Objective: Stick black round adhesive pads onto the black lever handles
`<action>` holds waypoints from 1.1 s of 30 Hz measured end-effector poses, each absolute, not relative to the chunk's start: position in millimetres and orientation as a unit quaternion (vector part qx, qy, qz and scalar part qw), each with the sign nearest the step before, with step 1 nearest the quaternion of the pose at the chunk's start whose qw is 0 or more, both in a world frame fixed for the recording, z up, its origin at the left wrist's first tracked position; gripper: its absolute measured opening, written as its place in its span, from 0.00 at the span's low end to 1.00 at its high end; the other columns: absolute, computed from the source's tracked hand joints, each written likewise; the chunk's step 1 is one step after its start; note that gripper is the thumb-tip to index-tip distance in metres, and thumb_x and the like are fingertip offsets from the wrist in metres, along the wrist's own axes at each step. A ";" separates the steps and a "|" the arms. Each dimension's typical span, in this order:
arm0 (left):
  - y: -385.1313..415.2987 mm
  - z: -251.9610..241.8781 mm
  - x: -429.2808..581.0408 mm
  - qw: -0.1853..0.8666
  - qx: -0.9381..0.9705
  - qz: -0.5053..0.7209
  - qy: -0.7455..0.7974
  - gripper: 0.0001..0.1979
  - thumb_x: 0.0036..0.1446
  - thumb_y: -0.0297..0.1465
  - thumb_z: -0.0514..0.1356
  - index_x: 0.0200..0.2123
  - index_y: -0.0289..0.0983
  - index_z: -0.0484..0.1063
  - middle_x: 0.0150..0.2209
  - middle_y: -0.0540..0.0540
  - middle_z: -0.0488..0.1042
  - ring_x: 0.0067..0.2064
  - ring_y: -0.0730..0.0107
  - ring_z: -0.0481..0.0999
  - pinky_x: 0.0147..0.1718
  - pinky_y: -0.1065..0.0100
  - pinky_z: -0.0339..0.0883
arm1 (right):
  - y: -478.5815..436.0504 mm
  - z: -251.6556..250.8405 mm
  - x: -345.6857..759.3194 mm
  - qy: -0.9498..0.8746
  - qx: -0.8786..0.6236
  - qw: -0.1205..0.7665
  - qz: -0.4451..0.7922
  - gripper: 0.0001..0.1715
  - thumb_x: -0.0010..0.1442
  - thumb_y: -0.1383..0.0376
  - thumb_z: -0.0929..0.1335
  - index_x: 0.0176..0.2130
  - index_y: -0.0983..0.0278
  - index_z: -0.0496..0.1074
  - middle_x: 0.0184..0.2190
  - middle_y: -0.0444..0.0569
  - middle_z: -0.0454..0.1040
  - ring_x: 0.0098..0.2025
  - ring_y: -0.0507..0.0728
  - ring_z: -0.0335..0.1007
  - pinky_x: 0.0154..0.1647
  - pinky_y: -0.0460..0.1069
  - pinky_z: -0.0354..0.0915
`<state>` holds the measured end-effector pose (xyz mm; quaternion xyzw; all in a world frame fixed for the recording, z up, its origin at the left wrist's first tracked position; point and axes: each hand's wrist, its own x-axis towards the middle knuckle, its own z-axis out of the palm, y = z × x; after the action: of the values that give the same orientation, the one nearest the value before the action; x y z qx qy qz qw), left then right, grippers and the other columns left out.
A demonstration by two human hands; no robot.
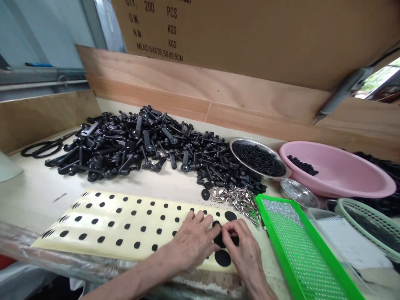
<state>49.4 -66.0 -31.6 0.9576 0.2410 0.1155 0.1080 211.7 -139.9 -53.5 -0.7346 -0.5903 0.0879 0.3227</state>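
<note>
A pale yellow sheet (103, 246) lies along the front of the table, with rows of small black dots and larger black discs at its right end. My left hand (196, 237) rests on the sheet with its fingers apart, the fingertips beside the large discs. Close against it, my right hand (242, 243) pinches a black round pad (235, 241) at the sheet's right edge; its fingers hide part of the pad. A large black disc (223, 258) shows below the fingertips, and another black disc (230, 216) above them.
Behind the sheet lies a heap of black plastic parts (146, 141), with scissors (43, 148) at left. Small metal pieces (242, 200), a steel bowl (284, 173), a pink basin (350, 175) and a green tray (281, 250) stand rightward. A grey electric screwdriver (343, 91) hangs at upper right.
</note>
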 end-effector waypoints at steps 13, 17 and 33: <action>-53.2 -18.0 38.2 0.495 0.769 0.230 0.332 0.08 0.60 0.35 0.57 0.36 0.38 0.73 0.37 0.46 0.75 0.41 0.61 0.71 0.42 0.61 0.62 | -140.0 -19.5 214.5 -0.585 -0.648 0.421 0.247 0.10 0.59 0.63 0.64 0.26 0.60 0.65 0.32 0.45 0.66 0.36 0.56 0.65 0.37 0.49 0.62; -36.8 -4.3 28.5 0.641 0.631 0.266 0.348 0.11 0.55 0.37 0.62 0.38 0.38 0.74 0.33 0.48 0.74 0.33 0.68 0.70 0.33 0.68 0.62 | -123.4 4.3 204.9 -0.565 -0.600 0.439 0.357 0.14 0.58 0.57 0.65 0.25 0.61 0.65 0.29 0.44 0.65 0.31 0.55 0.62 0.32 0.48 0.60; -11.1 7.2 -26.1 0.692 0.471 0.344 0.425 0.10 0.51 0.38 0.64 0.30 0.37 0.75 0.31 0.50 0.74 0.36 0.69 0.67 0.42 0.66 0.57 | -59.3 -3.7 143.9 -0.455 -0.612 0.504 0.404 0.18 0.54 0.49 0.69 0.31 0.62 0.72 0.22 0.43 0.68 0.26 0.54 0.63 0.29 0.48 0.61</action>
<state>-26.1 -11.1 7.2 0.4709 0.4253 0.3439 0.6921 143.9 -59.3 -3.7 -0.6124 -0.4554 0.4038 0.5045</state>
